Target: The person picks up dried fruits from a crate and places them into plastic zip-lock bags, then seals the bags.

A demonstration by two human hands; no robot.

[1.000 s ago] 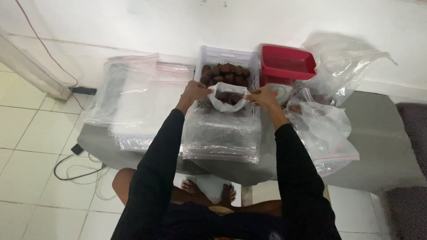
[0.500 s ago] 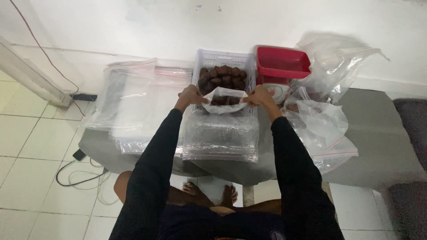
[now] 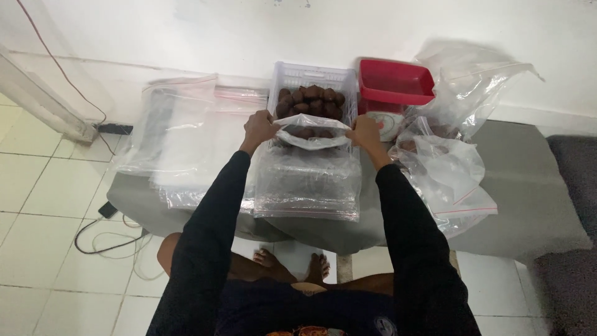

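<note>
Clear plastic bag (image 3: 309,138) with brown fruits inside is held up by its mouth, directly in front of the white perforated basket (image 3: 314,81), just above the surface (image 3: 528,193). Left hand (image 3: 259,127) closed on the bag's left rim, right hand (image 3: 367,132) closed on the right rim; mouth stretched open between them, a few dark fruits visible at the bottom.

Relative to the basket:
- More brown fruits (image 3: 311,99) piled inside it.
- Red tray on a small scale (image 3: 393,84) just to its right.
- Crumpled empty bags (image 3: 451,162) further right and forward, one with what looks like a few fruits in it.
- Stack of flat zip bags (image 3: 308,186) in front of it, right under the held bag; more flat bags (image 3: 174,137) to its left.

Risks, as I read it:
- Grip is on thin film only, at two points. More weight could make the rim slip from a hand or stretch and tear, dumping fruit on the flat stack.
- Mouth sags in the middle; if either hand relaxes, it folds shut and fruit lands outside.
- Flat stack below is slick plastic, so a bag set down on it may slide or tip.
- Loose bags at right sit close to the right elbow's path and could be dragged off the edge.
</note>
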